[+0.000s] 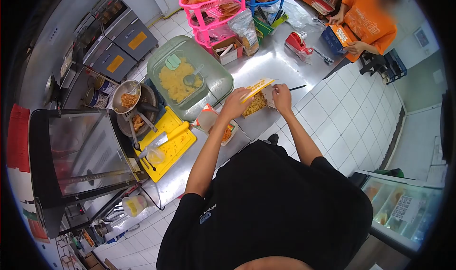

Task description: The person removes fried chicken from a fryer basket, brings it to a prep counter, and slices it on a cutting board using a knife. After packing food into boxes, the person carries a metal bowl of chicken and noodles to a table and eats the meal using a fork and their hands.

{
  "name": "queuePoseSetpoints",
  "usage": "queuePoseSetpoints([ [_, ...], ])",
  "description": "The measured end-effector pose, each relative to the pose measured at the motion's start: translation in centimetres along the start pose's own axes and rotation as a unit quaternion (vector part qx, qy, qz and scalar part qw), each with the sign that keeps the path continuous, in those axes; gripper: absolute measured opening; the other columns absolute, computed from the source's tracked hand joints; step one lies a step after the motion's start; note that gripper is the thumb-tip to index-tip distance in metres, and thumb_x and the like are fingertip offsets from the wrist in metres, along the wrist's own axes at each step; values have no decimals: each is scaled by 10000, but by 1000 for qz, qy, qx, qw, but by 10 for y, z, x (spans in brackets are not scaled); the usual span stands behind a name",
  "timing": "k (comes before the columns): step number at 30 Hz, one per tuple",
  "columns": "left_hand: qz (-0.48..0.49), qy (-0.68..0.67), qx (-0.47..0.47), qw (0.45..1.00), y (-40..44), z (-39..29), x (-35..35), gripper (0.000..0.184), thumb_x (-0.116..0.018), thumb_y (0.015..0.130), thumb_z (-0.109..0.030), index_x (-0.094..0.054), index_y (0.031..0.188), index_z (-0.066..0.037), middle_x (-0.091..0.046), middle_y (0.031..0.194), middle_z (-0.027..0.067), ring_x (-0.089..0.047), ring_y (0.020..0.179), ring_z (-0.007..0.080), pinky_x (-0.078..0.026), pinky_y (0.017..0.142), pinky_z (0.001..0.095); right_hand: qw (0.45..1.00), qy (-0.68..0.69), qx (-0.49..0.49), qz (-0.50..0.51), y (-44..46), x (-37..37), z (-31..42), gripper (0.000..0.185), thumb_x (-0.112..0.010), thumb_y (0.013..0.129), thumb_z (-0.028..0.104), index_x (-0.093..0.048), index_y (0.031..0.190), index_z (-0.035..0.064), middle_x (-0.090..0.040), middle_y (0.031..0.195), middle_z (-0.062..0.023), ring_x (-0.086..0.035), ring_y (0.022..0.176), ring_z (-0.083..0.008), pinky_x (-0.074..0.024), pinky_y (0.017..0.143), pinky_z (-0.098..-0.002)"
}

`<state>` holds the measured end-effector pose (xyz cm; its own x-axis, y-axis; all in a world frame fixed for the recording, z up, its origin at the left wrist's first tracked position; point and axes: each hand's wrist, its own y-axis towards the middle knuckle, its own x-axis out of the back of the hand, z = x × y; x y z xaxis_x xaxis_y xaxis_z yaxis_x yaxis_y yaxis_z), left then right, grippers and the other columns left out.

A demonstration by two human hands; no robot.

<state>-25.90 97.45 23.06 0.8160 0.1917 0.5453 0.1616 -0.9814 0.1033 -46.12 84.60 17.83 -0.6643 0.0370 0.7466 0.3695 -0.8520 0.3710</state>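
Black shirt [266, 203] fills the space nearest the camera. Beyond it, an open takeaway box [269, 99] of noodles [254, 104] sits on the steel counter [273, 63], near its edge. Its mouth faces up; its yellow flap [259, 88] stands along the far side, long axis slanting from lower left to upper right. The left hand [235, 104] has its fingers at the flap's left end; the right hand [282, 99] bends its fingers against the white side flap. I cannot tell how firmly either grips. The left forearm partly covers a second open box [207, 117]. Farther left lie a green tub [222, 85] and a yellow cutting board [178, 151] bearing a knife [159, 140]. A thin dark stick [298, 87] lies just past the right hand; well beyond, a person in orange [368, 23] handles a blue box [335, 39].
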Motion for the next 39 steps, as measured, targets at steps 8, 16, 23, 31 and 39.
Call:
queuePoseSetpoints([
  [8, -66, 223, -58, 971, -54, 2, -55, 407, -679, 876, -340, -673, 1215, -114, -390, 1490, 174, -300, 1407, 400, -259, 1130, 524, 977, 180, -115, -19, 5, 21, -3, 278, -565, 960, 209, -662, 1141, 21, -656, 1115, -188, -664, 955, -284, -508, 852, -370],
  [16, -258, 34, 100, 960, -44, 19, -94, 596, -738, 844, -204, -470, 1323, 25, -403, 1419, 277, -338, 1372, 395, -288, 1122, 474, 962, 106, -172, 186, 25, -2, 2, 481, -679, 889, 399, -574, 1136, 0, -653, 1119, -236, -642, 1045, -351, -502, 877, -390],
  [23, -191, -338, 291, 874, -26, 42, -80, 771, -777, 821, -268, -329, 1349, 73, -579, 1230, 200, -599, 1081, 275, -467, 947, 347, 929, 214, -164, 253, 58, -12, -36, 498, -769, 807, 436, -608, 1048, 31, -657, 835, -86, -635, 734, -199, -504, 686, -317],
  [31, -128, -361, 410, 828, -13, 36, -40, 856, -758, 754, -567, -479, 1271, 55, -583, 1063, 97, -581, 986, 222, -471, 836, 384, 823, 207, -344, 402, 92, 31, 2, 499, -698, 825, 507, -628, 1089, 90, -607, 919, 3, -523, 714, -107, -404, 621, -241],
  [39, -133, -302, 335, 883, -33, 13, -51, 699, -712, 849, -487, -514, 1322, -12, -434, 1290, 184, -446, 1208, 289, -402, 1002, 382, 860, 104, -274, 417, 89, 5, -8, 499, -551, 915, 473, -671, 1124, 36, -688, 1012, -49, -642, 859, -240, -512, 791, -401],
])
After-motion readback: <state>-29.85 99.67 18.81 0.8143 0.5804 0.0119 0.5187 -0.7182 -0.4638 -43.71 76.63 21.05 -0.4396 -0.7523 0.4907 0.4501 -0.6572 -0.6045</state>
